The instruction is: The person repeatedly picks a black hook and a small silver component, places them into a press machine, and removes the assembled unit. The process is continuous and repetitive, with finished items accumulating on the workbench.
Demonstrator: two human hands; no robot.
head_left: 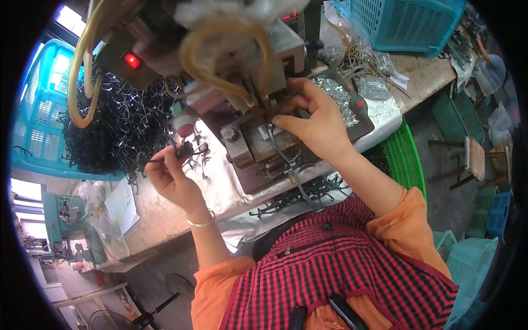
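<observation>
In front of me stands a bench machine [242,66] with looped yellowish tubes and a copper-coloured tip over a metal fixture [258,140]. My right hand [322,124] is at that tip, thumb and forefinger curled closely together; what they grip, if anything, is hidden. A dark, slender curved piece [291,170] runs from beneath the thumb across the fixture towards me. Left of the machine, my left hand [173,179] pinches a thin black curved piece [187,149]. A few similar black pieces [204,165] lie on the bench beside it.
A heap of black curved parts [110,126] fills a blue basket [47,71] at left. Small silvery parts [338,102] lie right of the machine, near a green basket [407,159]. More black parts [324,190] lie on the bench's near edge. A blue crate [407,27] stands far right.
</observation>
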